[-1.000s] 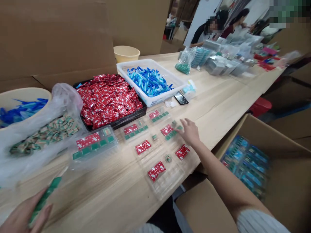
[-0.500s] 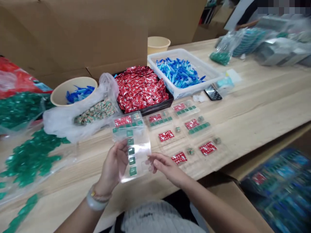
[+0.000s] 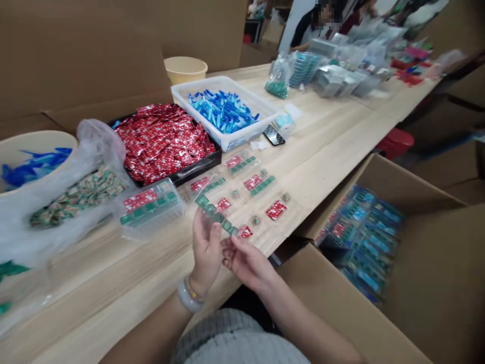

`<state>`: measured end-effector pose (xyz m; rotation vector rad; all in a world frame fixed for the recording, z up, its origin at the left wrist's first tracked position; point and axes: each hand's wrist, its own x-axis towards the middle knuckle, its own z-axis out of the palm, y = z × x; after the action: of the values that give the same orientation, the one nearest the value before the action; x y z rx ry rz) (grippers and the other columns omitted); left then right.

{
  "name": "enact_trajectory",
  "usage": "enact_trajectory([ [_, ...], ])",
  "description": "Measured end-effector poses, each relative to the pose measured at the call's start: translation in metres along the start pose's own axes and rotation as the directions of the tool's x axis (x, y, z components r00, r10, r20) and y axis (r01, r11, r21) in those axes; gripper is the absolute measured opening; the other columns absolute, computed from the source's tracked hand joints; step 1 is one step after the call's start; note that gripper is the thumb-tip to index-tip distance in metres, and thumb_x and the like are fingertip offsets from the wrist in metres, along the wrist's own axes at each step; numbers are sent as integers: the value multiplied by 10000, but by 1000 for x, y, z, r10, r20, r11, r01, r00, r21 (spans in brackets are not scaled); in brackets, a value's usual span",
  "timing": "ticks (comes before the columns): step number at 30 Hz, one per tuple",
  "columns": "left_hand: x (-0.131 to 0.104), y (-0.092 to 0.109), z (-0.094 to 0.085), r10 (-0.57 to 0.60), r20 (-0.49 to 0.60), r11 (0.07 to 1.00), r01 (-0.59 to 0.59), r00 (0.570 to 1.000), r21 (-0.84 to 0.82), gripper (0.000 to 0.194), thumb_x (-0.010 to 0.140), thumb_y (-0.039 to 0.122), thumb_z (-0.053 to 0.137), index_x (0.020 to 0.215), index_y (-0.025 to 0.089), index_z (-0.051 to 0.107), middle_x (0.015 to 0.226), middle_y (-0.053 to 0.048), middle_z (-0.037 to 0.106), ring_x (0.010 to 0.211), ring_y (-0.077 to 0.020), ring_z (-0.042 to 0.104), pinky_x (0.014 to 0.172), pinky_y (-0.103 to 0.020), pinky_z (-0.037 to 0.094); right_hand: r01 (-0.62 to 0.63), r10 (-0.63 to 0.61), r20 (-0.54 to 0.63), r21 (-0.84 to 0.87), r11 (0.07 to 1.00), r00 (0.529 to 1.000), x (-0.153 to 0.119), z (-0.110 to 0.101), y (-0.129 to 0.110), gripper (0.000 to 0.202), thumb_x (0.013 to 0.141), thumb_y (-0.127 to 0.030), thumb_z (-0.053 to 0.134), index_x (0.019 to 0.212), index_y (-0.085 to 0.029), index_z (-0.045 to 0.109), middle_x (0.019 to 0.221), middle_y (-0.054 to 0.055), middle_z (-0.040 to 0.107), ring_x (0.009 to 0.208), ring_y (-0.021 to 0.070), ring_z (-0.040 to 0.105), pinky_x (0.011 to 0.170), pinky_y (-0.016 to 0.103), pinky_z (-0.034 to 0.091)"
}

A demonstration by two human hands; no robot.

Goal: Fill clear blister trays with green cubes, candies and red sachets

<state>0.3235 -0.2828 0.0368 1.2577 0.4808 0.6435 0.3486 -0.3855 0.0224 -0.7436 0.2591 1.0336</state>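
Observation:
Over the near part of the table, my left hand (image 3: 206, 250) is closed on a clear plastic piece carrying a row of green squares (image 3: 217, 217); the piece is tilted. At the lower right end of this row my right hand (image 3: 248, 260) has its fingers bent and touching it. Just beyond both hands lie clear trays with red printed packets (image 3: 276, 210) and small wrapped cubes (image 3: 286, 197). Some of these trays, such as the one with green squares (image 3: 262, 186), hold a green row too. A stack of clear trays (image 3: 151, 210) stands to the left.
Behind are a black tray of red packets (image 3: 162, 141), a white basket (image 3: 235, 137) of blue pieces, a phone (image 3: 273, 135) and beige tubs (image 3: 185, 68). A plastic bag (image 3: 102, 136) lies left. An open carton (image 3: 428, 242) with packed trays stands right. People work at the far end.
The view has swung right, bringing the open carton into sight. The clear piece with green squares has been turned and tilted, and my hands have come closer together around it.

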Motion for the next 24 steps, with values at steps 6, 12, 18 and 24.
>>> enact_trajectory([
  [6, -7, -6, 37, -251, 513, 967, 236, 821, 96, 480, 787, 332, 523, 1221, 176, 389, 1229, -118, 484, 1107, -219, 487, 932, -370, 412, 250, -335, -162, -393, 885, 928, -15, -84, -138, 201, 603, -260, 707, 642, -168, 533, 605, -16, 603, 559, 95, 560, 599, 238, 464],
  [12, -12, -51, 74, -153, 798, 731, -477, 582, 488, 505, 778, 295, 514, 1248, 162, 389, 1297, -141, 411, 1213, -250, 358, 1012, -435, 303, -22, -218, -253, -697, 717, 943, -3, -154, -240, 187, 587, -221, 670, 623, -164, 496, 489, -36, 519, 429, 65, 480, 439, 185, 375],
  [18, -9, -65, 92, -138, 891, 388, -804, 433, 451, 543, 785, 367, 502, 1270, 165, 367, 1372, -123, 327, 1260, -264, 278, 1022, -420, 268, -122, -242, -308, -812, 570, 920, 11, -165, -229, 253, 628, -340, 638, 717, -165, 479, 629, 10, 565, 503, 98, 530, 464, 213, 414],
  [24, 0, -79, 96, -211, 911, 243, -884, 354, 399, 561, 764, 425, 519, 1249, 167, 408, 1370, -118, 338, 1257, -294, 279, 1025, -450, 222, -446, -742, -99, -848, -286, 663, 3, -162, -203, 525, 706, -452, 564, 1132, -152, 492, 1101, 171, 521, 978, 280, 522, 779, 390, 439],
])
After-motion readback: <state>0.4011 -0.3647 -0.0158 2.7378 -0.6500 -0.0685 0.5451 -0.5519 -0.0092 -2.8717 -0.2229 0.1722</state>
